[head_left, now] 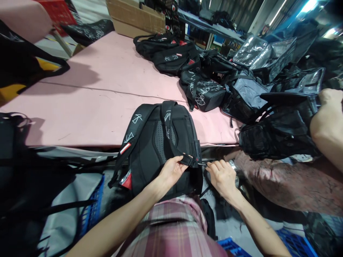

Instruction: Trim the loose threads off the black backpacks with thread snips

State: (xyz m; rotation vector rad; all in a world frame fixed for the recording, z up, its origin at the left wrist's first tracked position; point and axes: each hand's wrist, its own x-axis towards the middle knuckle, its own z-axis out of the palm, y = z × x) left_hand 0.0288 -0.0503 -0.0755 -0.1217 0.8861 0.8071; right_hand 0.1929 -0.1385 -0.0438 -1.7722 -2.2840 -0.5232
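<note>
Head view: right hand [222, 179] knuckles-up

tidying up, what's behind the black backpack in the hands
Behind the black backpack, pink tabletop shows past its top, plaid clothing at its bottom; whatever its body covers is hidden.

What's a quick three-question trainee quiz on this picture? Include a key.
1. Which of the person's hands grips the shoulder strap of the backpack near its lower end?
2. True or false: the backpack reaches past the near edge of the pink table.
3. The cardboard box by the table's far edge is: A) blue, B) brown, C) white.

Key: 1. The left hand. 2. True. 3. B.
</note>
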